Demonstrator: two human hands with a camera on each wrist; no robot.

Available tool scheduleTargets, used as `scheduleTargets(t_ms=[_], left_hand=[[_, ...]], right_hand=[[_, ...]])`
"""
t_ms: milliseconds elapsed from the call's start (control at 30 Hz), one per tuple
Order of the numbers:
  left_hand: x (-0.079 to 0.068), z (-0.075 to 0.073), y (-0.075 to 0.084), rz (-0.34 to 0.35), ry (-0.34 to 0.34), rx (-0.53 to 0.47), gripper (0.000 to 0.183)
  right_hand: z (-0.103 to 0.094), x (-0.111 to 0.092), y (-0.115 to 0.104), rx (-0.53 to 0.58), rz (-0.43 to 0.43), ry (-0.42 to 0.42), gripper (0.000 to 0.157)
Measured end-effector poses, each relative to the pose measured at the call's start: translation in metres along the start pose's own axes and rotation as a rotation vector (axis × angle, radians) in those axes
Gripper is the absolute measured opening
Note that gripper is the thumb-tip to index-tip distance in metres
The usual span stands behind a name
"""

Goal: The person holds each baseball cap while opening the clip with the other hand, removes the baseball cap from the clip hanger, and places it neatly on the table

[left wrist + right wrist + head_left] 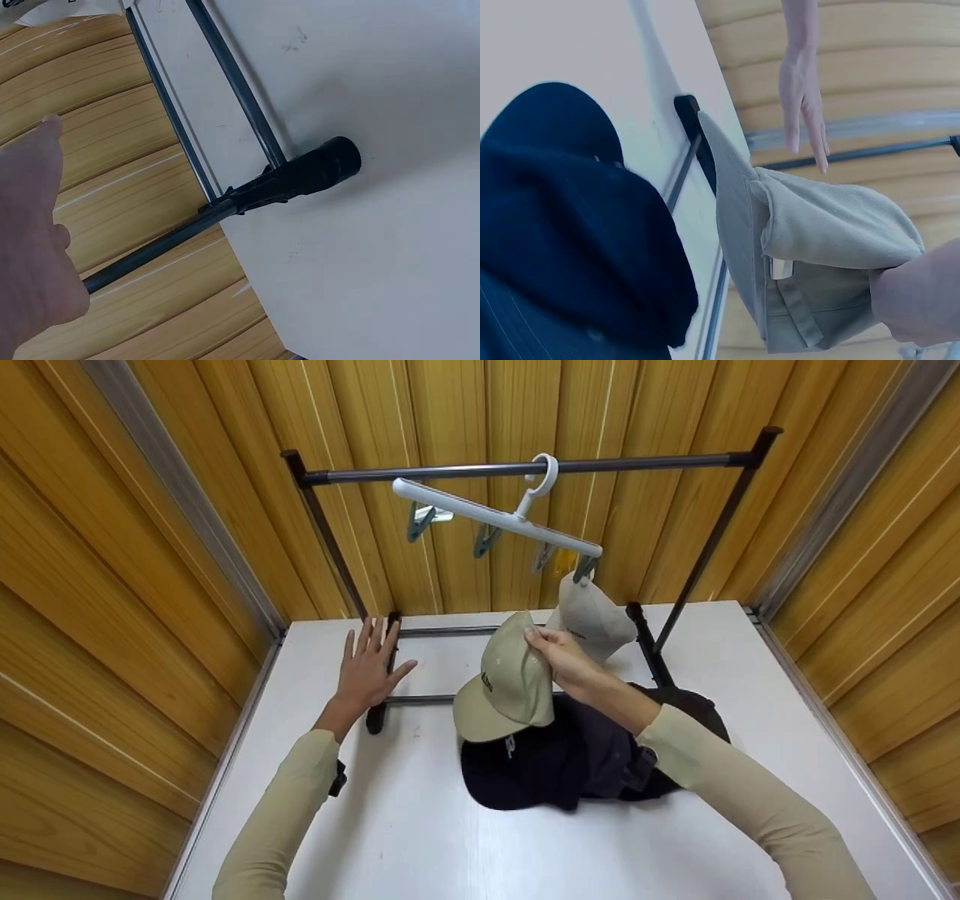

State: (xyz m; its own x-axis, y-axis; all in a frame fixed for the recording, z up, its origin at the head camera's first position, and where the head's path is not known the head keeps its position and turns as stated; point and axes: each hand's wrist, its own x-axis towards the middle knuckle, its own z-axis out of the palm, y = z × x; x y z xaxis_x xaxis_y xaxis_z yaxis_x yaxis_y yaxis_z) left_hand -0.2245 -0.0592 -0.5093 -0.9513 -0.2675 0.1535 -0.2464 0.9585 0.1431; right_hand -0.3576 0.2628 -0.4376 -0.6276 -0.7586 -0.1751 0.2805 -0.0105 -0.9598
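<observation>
A khaki baseball cap (506, 675) hangs from my right hand (566, 660), which pinches its crown between thumb and fingers. The right wrist view shows the underside of that cap (817, 262), with a small white label inside. My left hand (367, 664) is held up with fingers spread, near the rack's left side, holding nothing. Above, a white clip hanger (495, 516) hangs tilted on the rack's top bar. Its rightmost clip (584, 568) holds a light grey cap (596, 619); the other clips carry no cap.
Several dark caps (525, 765) lie in a pile on the white surface (420, 825), below the khaki cap. The black metal rack (705, 540) stands at the back, with its feet on that surface. Wood-patterned panels (112, 547) enclose the sides and back.
</observation>
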Motion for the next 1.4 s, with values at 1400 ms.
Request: scheduleTargets(t_ms=[1400], left_hand=[[-0.016,0.028,-0.01,0.028,-0.074,-0.125,0.067]], right_hand=[[0.001,-0.034,0.07,-1.064,0.019,-0.092,0.032]])
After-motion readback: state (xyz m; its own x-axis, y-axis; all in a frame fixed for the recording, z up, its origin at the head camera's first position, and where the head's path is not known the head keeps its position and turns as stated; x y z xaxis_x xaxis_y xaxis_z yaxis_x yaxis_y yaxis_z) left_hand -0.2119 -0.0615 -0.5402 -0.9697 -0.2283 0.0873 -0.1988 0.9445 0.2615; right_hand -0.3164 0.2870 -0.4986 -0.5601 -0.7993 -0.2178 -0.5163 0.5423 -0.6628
